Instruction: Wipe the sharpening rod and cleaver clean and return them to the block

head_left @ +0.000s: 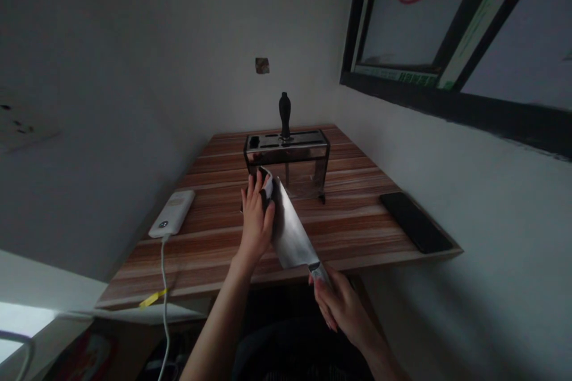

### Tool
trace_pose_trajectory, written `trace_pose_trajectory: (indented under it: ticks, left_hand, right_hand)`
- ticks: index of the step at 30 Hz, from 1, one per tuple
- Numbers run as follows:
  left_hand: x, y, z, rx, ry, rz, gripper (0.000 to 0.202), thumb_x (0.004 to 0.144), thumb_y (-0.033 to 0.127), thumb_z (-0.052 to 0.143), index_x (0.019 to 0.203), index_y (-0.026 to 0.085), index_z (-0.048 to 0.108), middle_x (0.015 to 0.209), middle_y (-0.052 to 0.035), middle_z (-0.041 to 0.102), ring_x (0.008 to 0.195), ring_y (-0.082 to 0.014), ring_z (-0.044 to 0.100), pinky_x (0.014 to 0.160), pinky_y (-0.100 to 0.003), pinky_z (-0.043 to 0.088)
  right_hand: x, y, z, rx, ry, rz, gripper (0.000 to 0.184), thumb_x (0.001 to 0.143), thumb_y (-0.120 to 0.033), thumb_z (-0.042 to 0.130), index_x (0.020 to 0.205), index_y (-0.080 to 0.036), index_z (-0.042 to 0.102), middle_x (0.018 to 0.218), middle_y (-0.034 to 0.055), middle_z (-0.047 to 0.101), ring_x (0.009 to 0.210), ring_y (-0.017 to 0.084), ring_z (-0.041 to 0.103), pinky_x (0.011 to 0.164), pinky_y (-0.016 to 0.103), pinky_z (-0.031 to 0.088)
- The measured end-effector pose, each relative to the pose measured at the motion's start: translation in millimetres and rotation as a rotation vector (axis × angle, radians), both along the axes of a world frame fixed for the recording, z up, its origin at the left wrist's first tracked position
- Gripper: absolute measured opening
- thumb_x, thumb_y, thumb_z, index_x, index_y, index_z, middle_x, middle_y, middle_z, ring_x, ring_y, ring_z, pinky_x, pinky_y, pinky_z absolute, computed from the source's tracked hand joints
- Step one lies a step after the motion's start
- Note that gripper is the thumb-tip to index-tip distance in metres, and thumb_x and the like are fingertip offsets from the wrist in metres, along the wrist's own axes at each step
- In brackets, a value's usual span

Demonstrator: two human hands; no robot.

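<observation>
A kitchen knife (292,232) with a broad shiny blade slants over the table, tip away from me. My right hand (337,303) is closed round its light handle (319,274). Alongside the blade, my left hand (257,217) has its fingers pressed on a black-and-white cloth-like piece (267,186), whose exact kind I cannot make out. Whether this piece touches the blade is unclear. Just behind both stands a knife block (286,155) with clear sides and a slotted metal top. A knife with a black handle (285,113) stands upright in it.
The striped wooden table (357,220) ends close to me. At its left lies a white power bank (173,214) with a white cable (164,297) hanging over the edge, near yellow tape (152,297). A black phone (415,222) lies at the right. Walls border the table.
</observation>
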State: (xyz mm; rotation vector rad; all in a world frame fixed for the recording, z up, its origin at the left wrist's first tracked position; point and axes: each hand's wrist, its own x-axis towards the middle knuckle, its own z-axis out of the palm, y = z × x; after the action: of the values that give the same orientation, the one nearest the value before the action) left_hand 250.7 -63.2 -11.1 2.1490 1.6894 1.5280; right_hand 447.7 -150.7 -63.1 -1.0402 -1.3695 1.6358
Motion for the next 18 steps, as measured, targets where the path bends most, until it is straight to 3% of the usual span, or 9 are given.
trace_pose_trajectory:
  ticks: [3,5,8,10,14,18]
  left_hand:
    - [14.4,-10.2,-10.8,-0.020,-0.397,-0.028,0.050,0.094,0.041,0.036,0.142,0.025,0.034,0.154,-0.0025,0.023,0.143,-0.0205,0.007,0.116,-0.041,0.004]
    - [27.6,-19.0,-18.5,-0.142,-0.800,-0.026,0.047,0.091,0.044,0.043,0.134,0.025,0.046,0.147,-0.0021,0.038,0.141,-0.0208,0.020,0.116,-0.036,0.014]
    - [46.4,-32.5,-24.9,-0.386,-1.478,0.002,0.039,0.090,0.042,0.047,0.121,0.022,0.058,0.126,-0.0051,0.061,0.127,-0.0240,0.046,0.107,-0.039,0.035]
    - [54.2,-40.9,-23.2,-0.469,-1.784,-0.099,0.034,0.091,0.038,0.046,0.114,0.019,0.063,0.113,-0.0061,0.068,0.114,-0.0239,0.058,0.098,-0.038,0.045]
    - [57.8,-54.6,-12.0,-0.556,-2.068,-0.360,0.038,0.095,0.036,0.036,0.098,0.017,0.070,0.097,-0.0055,0.073,0.093,-0.0202,0.068,0.089,-0.035,0.049]
    - [56.5,-63.0,-7.0,-0.613,-2.197,-0.443,0.045,0.097,0.033,0.032,0.086,0.015,0.072,0.087,-0.0054,0.075,0.086,-0.0183,0.069,0.089,-0.033,0.048]
  right_hand:
    - [-1.1,-1.6,4.3,0.070,-0.048,-0.089,0.047,0.087,-0.060,0.040,0.088,-0.016,0.055,0.052,-0.0067,0.042,0.032,0.004,0.032,0.032,0.017,0.024]
    - [-0.5,-2.3,5.0,0.172,-0.134,-0.175,0.044,0.089,-0.056,0.039,0.088,-0.016,0.057,0.056,-0.0022,0.051,0.039,0.007,0.044,0.036,0.019,0.033]
    - [1.5,-1.4,2.7,0.411,-0.281,-0.259,0.036,0.090,-0.048,0.043,0.092,-0.017,0.061,0.071,0.0064,0.066,0.064,0.017,0.065,0.056,0.023,0.050]
    - [2.5,0.6,-0.2,0.541,-0.374,-0.281,0.032,0.090,-0.044,0.046,0.096,-0.017,0.061,0.081,0.0093,0.071,0.075,0.020,0.069,0.066,0.025,0.052]
    - [3.2,5.4,-5.5,0.701,-0.500,-0.305,0.029,0.090,-0.042,0.046,0.101,-0.017,0.059,0.086,0.0093,0.073,0.078,0.022,0.070,0.068,0.026,0.053]
    - [3.2,9.4,-6.2,0.811,-0.609,-0.281,0.028,0.090,-0.041,0.047,0.103,-0.019,0.056,0.090,0.0089,0.071,0.078,0.021,0.070,0.067,0.026,0.053]
